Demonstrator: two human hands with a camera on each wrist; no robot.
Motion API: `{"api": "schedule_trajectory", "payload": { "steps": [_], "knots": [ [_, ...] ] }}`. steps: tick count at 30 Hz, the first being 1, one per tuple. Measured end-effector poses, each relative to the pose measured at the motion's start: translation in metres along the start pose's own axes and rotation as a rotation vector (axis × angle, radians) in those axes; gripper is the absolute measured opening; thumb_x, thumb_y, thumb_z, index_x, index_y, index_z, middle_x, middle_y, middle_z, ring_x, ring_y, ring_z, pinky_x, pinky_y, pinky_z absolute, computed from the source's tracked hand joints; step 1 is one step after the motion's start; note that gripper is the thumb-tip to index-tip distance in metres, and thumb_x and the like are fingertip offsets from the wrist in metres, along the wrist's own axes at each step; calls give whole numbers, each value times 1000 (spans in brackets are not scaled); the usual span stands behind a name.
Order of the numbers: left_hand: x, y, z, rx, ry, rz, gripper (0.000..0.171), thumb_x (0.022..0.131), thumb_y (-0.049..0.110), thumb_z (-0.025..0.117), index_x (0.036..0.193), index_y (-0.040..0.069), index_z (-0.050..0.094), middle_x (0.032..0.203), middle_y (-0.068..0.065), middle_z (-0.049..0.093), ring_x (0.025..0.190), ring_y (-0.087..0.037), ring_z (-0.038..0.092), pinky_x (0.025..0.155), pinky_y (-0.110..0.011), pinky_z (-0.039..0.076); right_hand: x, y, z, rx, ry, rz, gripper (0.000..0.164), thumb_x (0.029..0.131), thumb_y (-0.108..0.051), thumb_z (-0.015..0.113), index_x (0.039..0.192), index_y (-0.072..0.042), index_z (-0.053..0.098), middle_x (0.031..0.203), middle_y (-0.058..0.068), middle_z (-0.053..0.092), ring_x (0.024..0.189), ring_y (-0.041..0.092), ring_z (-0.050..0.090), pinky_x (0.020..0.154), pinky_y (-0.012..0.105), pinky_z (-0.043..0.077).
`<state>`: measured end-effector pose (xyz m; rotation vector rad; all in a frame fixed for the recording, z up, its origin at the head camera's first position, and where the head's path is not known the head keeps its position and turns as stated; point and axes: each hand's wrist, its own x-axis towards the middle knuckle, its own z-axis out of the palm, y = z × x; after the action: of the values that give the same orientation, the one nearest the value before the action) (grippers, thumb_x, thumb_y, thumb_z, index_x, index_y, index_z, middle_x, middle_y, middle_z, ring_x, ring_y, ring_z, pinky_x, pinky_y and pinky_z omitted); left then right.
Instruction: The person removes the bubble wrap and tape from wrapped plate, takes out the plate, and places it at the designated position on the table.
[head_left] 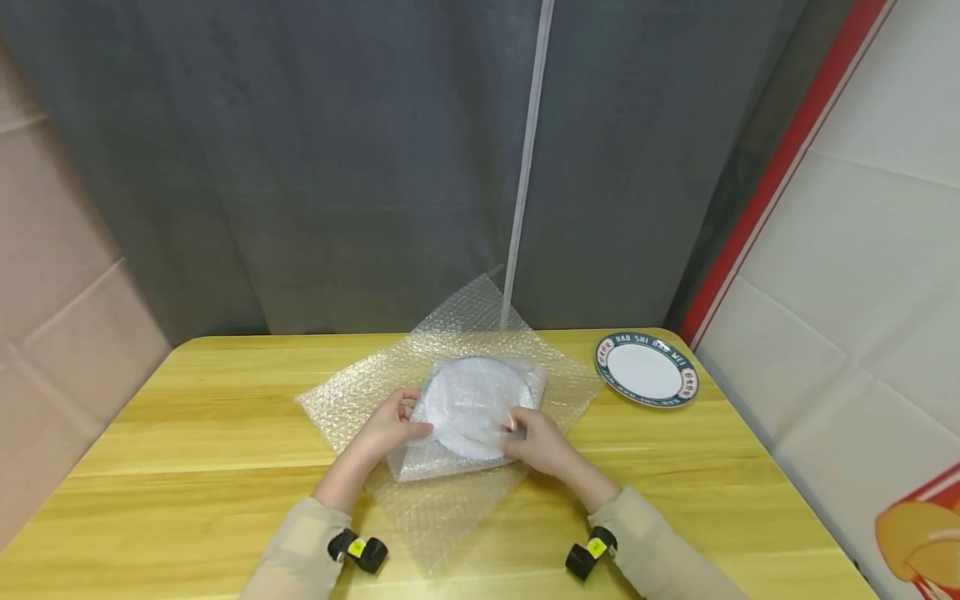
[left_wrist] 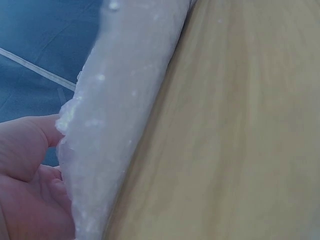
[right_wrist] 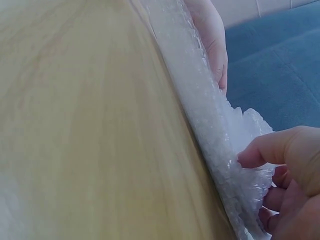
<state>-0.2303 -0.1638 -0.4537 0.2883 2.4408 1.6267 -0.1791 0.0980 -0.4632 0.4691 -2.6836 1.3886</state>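
Yellow wood-grained table (head_left: pixel 187 467) bears a spread bubble-wrap sheet (head_left: pixel 363 375); on it the wrapped plate (head_left: pixel 472 396) lies between 2 hands, neither clearly nearer: left hand (head_left: pixel 392 427) pinches its wrapping at left, right hand (head_left: pixel 543 443) at right.

Gripping clear bubble wrap (head_left: pixel 367 371) around round white object (head_left: pixel 480 400), with both hands (head_left: pixel 393 423) (head_left: pixel 542 442), on yellow wood-grain tabletop (head_left: pixel 195 467)
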Motion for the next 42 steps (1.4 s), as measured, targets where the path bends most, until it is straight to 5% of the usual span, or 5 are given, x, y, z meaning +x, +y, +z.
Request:
{"api": "schedule_trajectory", "payload": {
  "steps": [13,24,29,37,42],
  "knots": [
    [0,0,0,10,-8,20,60,76,2,74,129,-4,46,88,-15,59,74,-23,58,67,-33,51,0,3,1,127,13,0,28,70,11,68,72,-6,45,81,2,57,77,16,50,64,25,47],
    [-1,1,0,7,-9,9,58,77,2,74,128,-3,48,92,-15,61,77,-23,59,70,-35,51,-4,-13,-4,199,26,-83,28,69,19,65,82,0,50,84,10,51,84,26,46,76,40,40],
    [-3,1,0,7,-11,20,58,76,2,75,128,-3,48,90,-15,60,75,-23,58,69,-35,51,-9,-29,-9,194,32,-124,30,69,20,66,88,3,50,92,14,53,91,30,48,84,48,42],
    [0,-1,0,25,-7,15,58,76,2,74,128,-2,48,89,-13,60,75,-22,57,69,-34,50,0,0,-1,141,68,-204,49,69,17,72,108,-5,51,95,7,53,96,25,49,86,47,41],
    [2,-3,-1,19,-7,16,59,76,2,74,128,-2,47,89,-13,60,75,-22,58,70,-35,51,-2,-11,-6,144,51,-187,49,72,13,74,115,0,53,91,14,52,94,34,49,84,50,39]
  ]
}}
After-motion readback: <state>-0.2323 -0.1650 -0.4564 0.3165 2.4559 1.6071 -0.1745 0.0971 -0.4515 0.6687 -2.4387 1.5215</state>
